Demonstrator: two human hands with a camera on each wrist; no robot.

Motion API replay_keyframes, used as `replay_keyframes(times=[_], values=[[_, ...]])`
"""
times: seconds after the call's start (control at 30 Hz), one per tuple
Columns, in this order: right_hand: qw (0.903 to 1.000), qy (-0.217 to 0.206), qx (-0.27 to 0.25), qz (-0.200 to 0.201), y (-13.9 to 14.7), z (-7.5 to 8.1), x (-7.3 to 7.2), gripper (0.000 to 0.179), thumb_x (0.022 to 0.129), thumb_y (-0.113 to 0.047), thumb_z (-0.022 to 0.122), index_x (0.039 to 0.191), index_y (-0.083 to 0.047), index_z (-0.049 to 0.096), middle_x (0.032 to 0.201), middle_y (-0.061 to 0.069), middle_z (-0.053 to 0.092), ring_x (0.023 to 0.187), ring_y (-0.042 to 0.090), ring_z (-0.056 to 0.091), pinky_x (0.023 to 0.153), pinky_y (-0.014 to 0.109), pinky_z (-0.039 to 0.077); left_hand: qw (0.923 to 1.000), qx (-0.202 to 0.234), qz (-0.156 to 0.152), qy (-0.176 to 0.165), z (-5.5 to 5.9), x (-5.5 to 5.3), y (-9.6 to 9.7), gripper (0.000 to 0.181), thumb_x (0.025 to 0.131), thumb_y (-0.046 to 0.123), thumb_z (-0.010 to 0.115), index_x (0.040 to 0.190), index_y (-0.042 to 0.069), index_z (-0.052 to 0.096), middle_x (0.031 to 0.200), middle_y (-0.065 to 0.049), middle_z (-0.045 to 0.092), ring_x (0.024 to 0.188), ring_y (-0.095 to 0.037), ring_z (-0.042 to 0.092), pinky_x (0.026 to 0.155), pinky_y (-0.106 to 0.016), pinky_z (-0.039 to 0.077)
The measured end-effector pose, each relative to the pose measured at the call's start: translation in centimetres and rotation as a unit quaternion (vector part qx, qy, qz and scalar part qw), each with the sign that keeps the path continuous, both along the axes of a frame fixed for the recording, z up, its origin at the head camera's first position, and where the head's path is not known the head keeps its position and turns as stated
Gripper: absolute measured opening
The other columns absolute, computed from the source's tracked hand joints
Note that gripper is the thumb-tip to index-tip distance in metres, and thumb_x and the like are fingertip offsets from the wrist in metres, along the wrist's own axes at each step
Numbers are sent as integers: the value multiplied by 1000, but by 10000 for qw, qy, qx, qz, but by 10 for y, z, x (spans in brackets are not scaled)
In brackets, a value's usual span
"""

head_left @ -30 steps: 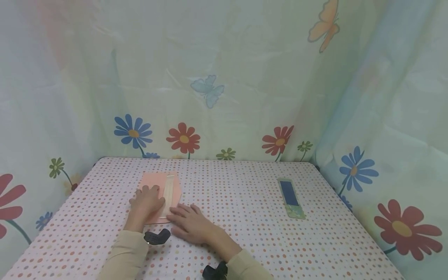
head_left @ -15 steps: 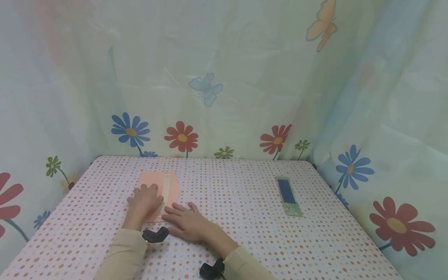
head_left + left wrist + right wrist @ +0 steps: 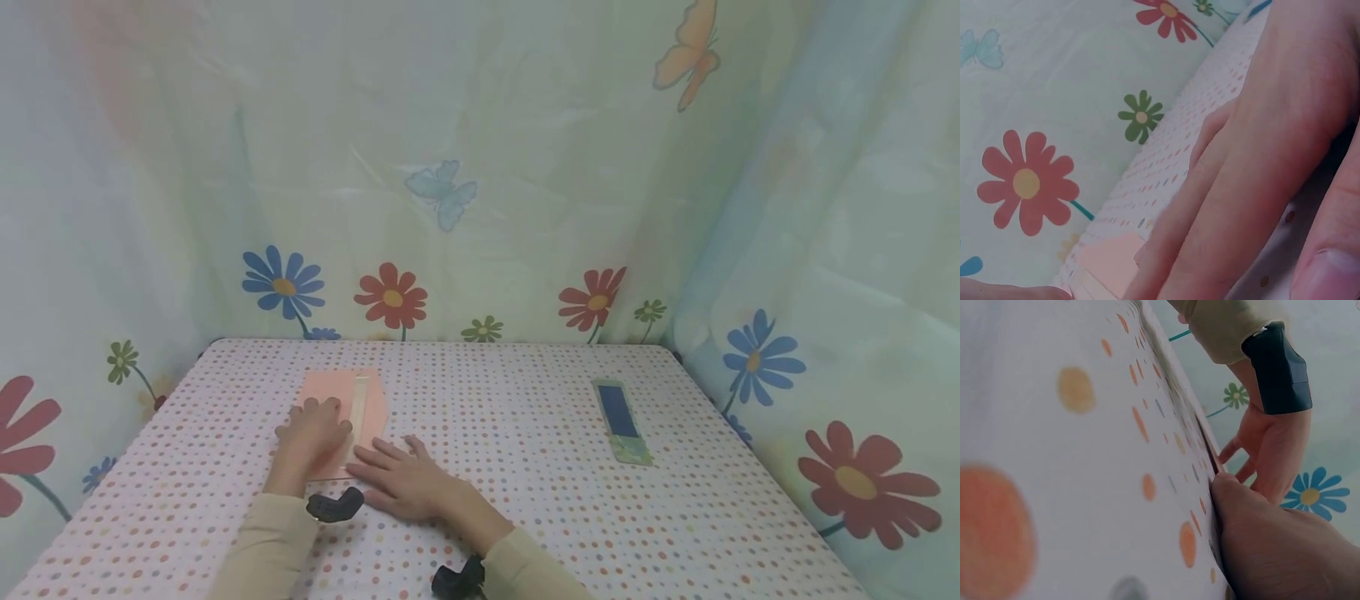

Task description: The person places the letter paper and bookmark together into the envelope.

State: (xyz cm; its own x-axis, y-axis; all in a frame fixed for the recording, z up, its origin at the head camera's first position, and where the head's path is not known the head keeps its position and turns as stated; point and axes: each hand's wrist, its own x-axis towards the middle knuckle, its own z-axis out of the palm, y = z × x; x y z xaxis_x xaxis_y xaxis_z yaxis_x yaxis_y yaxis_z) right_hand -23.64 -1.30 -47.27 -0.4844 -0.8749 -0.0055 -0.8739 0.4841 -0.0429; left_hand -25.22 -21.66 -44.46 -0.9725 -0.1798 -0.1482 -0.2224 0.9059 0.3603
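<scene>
A flat pink envelope-like paper (image 3: 318,385) lies on the left of the table. A narrow cream strip (image 3: 360,408) runs lengthwise on it near its angled right edge. My left hand (image 3: 311,435) rests on the paper with fingers spread and slightly bent, its thumb side beside the strip. My right hand (image 3: 408,482) lies palm down at the paper's lower right corner, fingers stretched left over the strip's near end. In the left wrist view the right hand (image 3: 1241,169) hides much of the paper (image 3: 1110,256). The right wrist view shows the left hand (image 3: 1272,450) beyond the right thumb (image 3: 1250,531).
A flat pale green rectangle with a dark blue panel (image 3: 618,412) lies on the right of the dotted tablecloth (image 3: 495,417). A flowered curtain (image 3: 517,208) hangs behind and at both sides. Black wrist cameras (image 3: 335,505) sit on both wrists.
The right fingers have slid slightly left over the paper's near corner. The cream strip looks narrower than before. The left hand stays in place; the whole view shifted a little.
</scene>
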Motion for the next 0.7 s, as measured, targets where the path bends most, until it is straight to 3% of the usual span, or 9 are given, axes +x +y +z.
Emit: replay_keyframes(times=[0.2, 0.47, 0.7], values=[[9998, -154, -65, -74, 5, 0, 1, 52, 100, -50, 22, 150, -37, 20, 158, -9, 20, 147, 14, 16, 116, 55, 17, 10000, 65, 16, 30, -4, 0, 4, 53, 93, 30, 48, 139, 4, 43, 140, -32, 36, 130, -58, 25, 96, -78, 21], [9998, 65, -153, 48, 4, -5, -2, 50, 101, -49, 20, 150, -38, 23, 158, -12, 19, 147, 15, 16, 115, 56, 18, 10000, 2, 44, 84, 1, 1, 6, 53, 93, 29, 48, 139, 3, 43, 138, -32, 38, 131, -56, 26, 97, -77, 22], [9999, 87, -56, 95, 1, -7, -3, 49, 101, -49, 18, 150, -40, 20, 158, -14, 16, 148, 13, 14, 116, 56, 16, 9999, -1, 105, -7, -2, 1, 4, 54, 92, 30, 48, 139, 4, 43, 138, -31, 38, 131, -55, 26, 98, -77, 21]])
